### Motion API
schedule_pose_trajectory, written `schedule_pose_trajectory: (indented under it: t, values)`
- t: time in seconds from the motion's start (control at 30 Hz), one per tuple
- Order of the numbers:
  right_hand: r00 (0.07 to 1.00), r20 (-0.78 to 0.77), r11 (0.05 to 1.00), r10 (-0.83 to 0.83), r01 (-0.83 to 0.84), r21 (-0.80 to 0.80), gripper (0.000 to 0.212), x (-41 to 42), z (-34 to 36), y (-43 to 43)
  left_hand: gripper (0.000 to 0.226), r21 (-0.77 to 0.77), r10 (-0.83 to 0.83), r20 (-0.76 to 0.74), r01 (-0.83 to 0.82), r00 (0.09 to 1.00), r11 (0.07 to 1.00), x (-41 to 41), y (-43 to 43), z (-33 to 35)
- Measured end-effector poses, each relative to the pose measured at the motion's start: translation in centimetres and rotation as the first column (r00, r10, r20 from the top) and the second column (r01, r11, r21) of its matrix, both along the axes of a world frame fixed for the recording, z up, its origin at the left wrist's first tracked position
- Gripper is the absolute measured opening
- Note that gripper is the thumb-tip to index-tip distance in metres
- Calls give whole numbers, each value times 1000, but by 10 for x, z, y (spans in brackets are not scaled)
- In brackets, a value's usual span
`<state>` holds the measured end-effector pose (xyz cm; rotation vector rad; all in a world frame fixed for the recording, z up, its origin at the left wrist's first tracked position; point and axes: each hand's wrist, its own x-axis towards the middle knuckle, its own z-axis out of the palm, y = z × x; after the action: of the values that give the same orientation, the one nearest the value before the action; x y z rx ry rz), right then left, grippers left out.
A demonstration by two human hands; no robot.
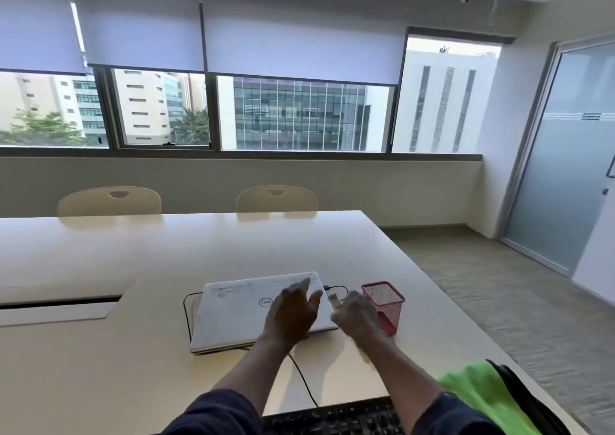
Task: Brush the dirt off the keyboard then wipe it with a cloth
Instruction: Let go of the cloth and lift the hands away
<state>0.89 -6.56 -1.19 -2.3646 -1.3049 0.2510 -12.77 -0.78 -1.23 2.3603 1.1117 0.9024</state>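
A black keyboard [336,418] lies at the table's near edge, partly hidden by my forearms. A bright green cloth [479,391] lies at the lower right, beside the keyboard. My left hand [293,311] hovers with spread, straight fingers over the right half of a closed white laptop [233,314]. My right hand [357,314] is blurred, with curled fingers, just left of a red mesh holder [386,301]. A small pale brush end [334,300] sticks out from its fingers.
The laptop sits mid-table with a black cable [301,374] running from it toward the keyboard. A cable slot [60,301] is cut into the cream table [133,251] at left. Two chairs [109,201] stand at the far side. A dark bag [529,398] lies under the cloth.
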Motion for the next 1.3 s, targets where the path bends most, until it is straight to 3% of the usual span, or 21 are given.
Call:
schedule_pose_trajectory:
  t: [0.03,0.2,0.4,0.57,0.7,0.87,1.07,1.3]
  values:
    - [1000,-6,999,24,-23,43,36,1,9,5,30,-74,1,89,6,996,997,8,1,6]
    - [991,-116,971,72,-43,235,36,20,38,17,15,-312,34,328,75,944,947,47,11,37]
    - [993,-59,934,104,-77,350,27,50,68,13,19,-448,71,491,182,868,876,80,23,46]
    - [976,6,886,218,-200,419,18,86,79,14,20,-365,12,459,176,889,914,105,25,55]
    - [978,-8,882,208,-184,434,11,107,76,11,21,-272,-34,392,151,919,950,125,20,55]
    - [986,3,891,167,-153,427,23,120,61,8,14,-264,17,380,91,925,960,140,18,42]
    - [982,-7,911,187,-170,376,27,129,42,11,13,-288,52,255,24,966,957,148,21,24]
    - [974,-60,943,219,-196,270,26,134,19,20,43,-281,-21,36,31,999,959,149,28,0]
